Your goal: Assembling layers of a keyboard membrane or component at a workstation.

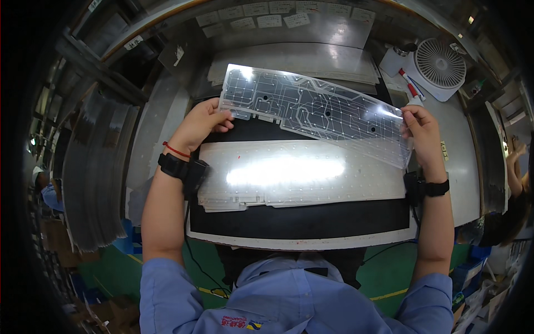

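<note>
A clear keyboard membrane sheet (311,108) with printed silver circuit lines is held up in both hands, tilted so its right end sits lower. My left hand (208,119) pinches its left end between thumb and fingers. At the opposite end, my right hand (420,125) grips the upper right corner. Below the raised sheet, a stack of similar membrane sheets (356,183) lies on the black mat (311,220), with bright glare over its middle. The raised sheet's lower right part overlaps the stack from this viewpoint.
Behind the mat lies another pile of flat pale sheets (334,61). A white fan (439,64) stands at the far right, near a red-and-white marker (410,86). Tall stacks of grey sheets (94,167) stand at the left. Cables hang from both wrist straps.
</note>
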`<action>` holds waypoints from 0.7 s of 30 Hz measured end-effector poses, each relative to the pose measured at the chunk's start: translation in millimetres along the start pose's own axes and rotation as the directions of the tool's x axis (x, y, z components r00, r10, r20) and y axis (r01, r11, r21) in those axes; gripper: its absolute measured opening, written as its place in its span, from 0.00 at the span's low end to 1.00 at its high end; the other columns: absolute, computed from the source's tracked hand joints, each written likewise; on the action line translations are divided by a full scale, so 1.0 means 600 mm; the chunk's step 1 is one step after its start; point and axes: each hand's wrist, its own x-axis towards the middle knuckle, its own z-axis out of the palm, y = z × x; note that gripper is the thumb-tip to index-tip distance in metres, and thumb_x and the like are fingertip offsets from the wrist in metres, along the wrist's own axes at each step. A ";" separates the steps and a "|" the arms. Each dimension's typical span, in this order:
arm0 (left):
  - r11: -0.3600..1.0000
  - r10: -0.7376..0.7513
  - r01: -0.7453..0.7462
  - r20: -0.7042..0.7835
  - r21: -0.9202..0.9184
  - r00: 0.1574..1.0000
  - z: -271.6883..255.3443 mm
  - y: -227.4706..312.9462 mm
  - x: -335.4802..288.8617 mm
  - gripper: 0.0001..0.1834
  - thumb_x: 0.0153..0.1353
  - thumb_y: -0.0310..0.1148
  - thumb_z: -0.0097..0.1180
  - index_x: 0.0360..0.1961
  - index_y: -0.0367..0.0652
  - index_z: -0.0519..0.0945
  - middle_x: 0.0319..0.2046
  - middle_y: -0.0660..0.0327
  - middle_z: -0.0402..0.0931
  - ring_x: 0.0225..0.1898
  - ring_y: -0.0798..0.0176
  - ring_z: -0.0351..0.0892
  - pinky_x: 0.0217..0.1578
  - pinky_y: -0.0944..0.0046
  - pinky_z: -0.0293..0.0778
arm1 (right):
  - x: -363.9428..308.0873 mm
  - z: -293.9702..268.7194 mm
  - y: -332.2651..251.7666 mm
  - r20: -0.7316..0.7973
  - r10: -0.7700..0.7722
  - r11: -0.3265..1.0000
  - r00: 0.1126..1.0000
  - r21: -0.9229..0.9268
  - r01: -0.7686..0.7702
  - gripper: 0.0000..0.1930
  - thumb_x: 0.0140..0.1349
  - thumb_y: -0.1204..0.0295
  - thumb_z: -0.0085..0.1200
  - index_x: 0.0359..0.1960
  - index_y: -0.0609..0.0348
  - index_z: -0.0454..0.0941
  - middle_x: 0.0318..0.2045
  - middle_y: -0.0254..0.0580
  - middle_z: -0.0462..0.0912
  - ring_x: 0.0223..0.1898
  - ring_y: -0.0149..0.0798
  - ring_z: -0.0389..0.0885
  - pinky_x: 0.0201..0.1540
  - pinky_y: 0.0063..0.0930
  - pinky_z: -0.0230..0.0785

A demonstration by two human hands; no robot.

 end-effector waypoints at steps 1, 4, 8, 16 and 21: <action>0.999 -0.017 0.016 -0.014 -0.046 1.000 -0.006 -0.004 0.002 0.11 0.67 0.35 0.50 0.46 0.42 0.75 0.30 0.69 0.75 0.30 0.76 0.76 0.32 0.78 0.73 | 0.000 -0.001 -0.001 0.002 0.001 1.000 1.000 -0.001 -0.001 0.07 0.67 0.72 0.51 0.40 0.61 0.78 0.24 0.28 0.75 0.25 0.21 0.72 0.27 0.14 0.64; 0.991 -0.024 0.018 -0.038 -0.132 0.999 -0.011 -0.006 0.003 0.12 0.69 0.39 0.47 0.45 0.43 0.75 0.27 0.69 0.74 0.28 0.76 0.74 0.29 0.79 0.71 | 0.001 -0.001 0.001 0.008 -0.006 1.000 1.000 -0.005 0.006 0.07 0.67 0.72 0.51 0.40 0.61 0.78 0.25 0.28 0.76 0.25 0.21 0.73 0.27 0.14 0.65; 0.997 0.028 -0.033 -0.082 -0.065 0.996 -0.015 -0.012 0.009 0.12 0.70 0.41 0.45 0.42 0.44 0.74 0.23 0.70 0.71 0.24 0.77 0.71 0.24 0.79 0.66 | 0.000 -0.001 0.001 0.025 0.011 1.000 1.000 0.028 -0.012 0.08 0.67 0.71 0.51 0.40 0.61 0.78 0.26 0.28 0.76 0.25 0.21 0.73 0.27 0.14 0.64; 0.964 0.122 -0.157 -0.167 -0.216 0.978 -0.040 -0.034 0.025 0.11 0.71 0.38 0.43 0.40 0.43 0.73 0.24 0.68 0.72 0.25 0.75 0.71 0.25 0.77 0.65 | -0.002 0.005 -0.014 -0.020 0.041 0.999 0.999 0.018 -0.040 0.15 0.68 0.65 0.49 0.51 0.61 0.74 0.28 0.30 0.77 0.25 0.22 0.73 0.26 0.15 0.65; 0.926 0.095 -0.196 -0.304 -0.322 0.948 -0.040 -0.029 0.025 0.13 0.71 0.39 0.42 0.44 0.40 0.72 0.32 0.64 0.76 0.32 0.72 0.75 0.33 0.76 0.71 | -0.002 0.007 -0.013 -0.039 0.115 0.993 0.993 -0.013 -0.116 0.19 0.68 0.61 0.49 0.54 0.61 0.71 0.28 0.31 0.77 0.24 0.22 0.72 0.25 0.15 0.65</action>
